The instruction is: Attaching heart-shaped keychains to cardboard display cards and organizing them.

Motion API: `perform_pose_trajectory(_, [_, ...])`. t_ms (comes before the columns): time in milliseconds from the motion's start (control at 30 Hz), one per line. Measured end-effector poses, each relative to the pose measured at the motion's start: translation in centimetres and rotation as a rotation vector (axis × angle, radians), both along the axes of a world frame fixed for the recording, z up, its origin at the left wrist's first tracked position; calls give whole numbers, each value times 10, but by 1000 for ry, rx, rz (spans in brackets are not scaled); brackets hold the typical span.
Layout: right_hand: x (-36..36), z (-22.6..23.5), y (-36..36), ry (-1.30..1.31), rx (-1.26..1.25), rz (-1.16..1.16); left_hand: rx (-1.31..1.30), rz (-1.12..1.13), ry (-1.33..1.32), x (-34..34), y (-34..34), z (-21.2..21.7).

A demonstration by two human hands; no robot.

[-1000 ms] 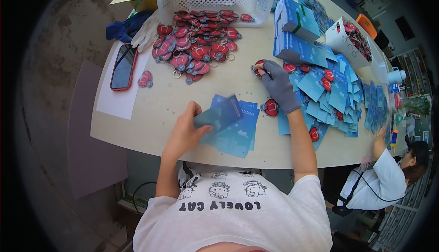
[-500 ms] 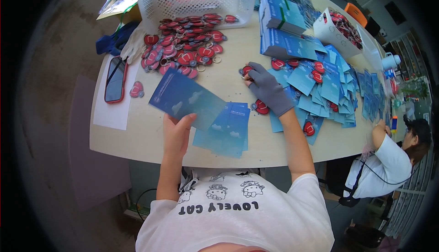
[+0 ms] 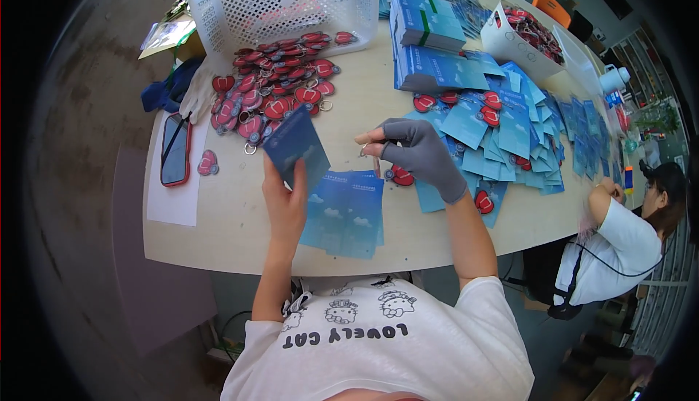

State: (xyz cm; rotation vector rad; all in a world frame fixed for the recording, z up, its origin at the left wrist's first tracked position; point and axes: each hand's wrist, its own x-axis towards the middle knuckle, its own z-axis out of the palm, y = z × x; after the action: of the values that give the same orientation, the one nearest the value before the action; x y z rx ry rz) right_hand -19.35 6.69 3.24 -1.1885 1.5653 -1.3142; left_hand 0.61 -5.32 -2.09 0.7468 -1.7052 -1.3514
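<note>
My bare left hand (image 3: 285,204) grips a blue printed card (image 3: 297,144), tilted up and slightly bowed, thumb across its face. Below it, a few blue cards (image 3: 342,215) with white clouds lie overlapping on the table. My right hand (image 3: 426,157), in a grey fingerless glove, pinches the metal ring of a keychain (image 3: 376,168), which hangs edge-on from the fingertips. Under that hand another red keychain (image 3: 402,176) rests on the table. Beyond my left hand spreads a heap of red keychains (image 3: 280,95) with metal rings.
A white perforated basket (image 3: 211,15) lies tipped behind the heap. Right of my hands are scattered blue cards (image 3: 466,128), stacked cards (image 3: 429,66) and a white bin (image 3: 520,48) of keychains. A phone (image 3: 175,150) lies left; a co-worker (image 3: 611,248) sits right.
The card in my left hand has swung from flat to more upright. My right hand has lifted a keychain off the table and drawn slightly nearer the card.
</note>
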Motion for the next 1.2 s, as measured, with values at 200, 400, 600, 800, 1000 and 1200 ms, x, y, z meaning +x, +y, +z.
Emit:
perform_pose_trajectory(200, [42, 12, -3, 57, -157, -170, 250, -317, 186, -15, 22, 8])
perform_pose_trajectory(400, [67, 4, -8, 67, -261, -371, 287, -236, 409, -16, 42, 13])
perform_pose_trajectory(600, [77, 5, -5, 176, -300, -464, 371, -198, 400, -11, 40, 22])
perform_pose_trajectory(800, [80, 13, -7, 717, -459, -542, 216, -186, 377, -9, 33, 22])
perform_pose_trajectory(1000, [83, 8, -13, 797, -501, -674, 383, -101, 431, -18, 45, 23])
perform_pose_trajectory(1200, [95, 2, -6, 131, -299, -555, 74, -29, 398, -18, 47, 30])
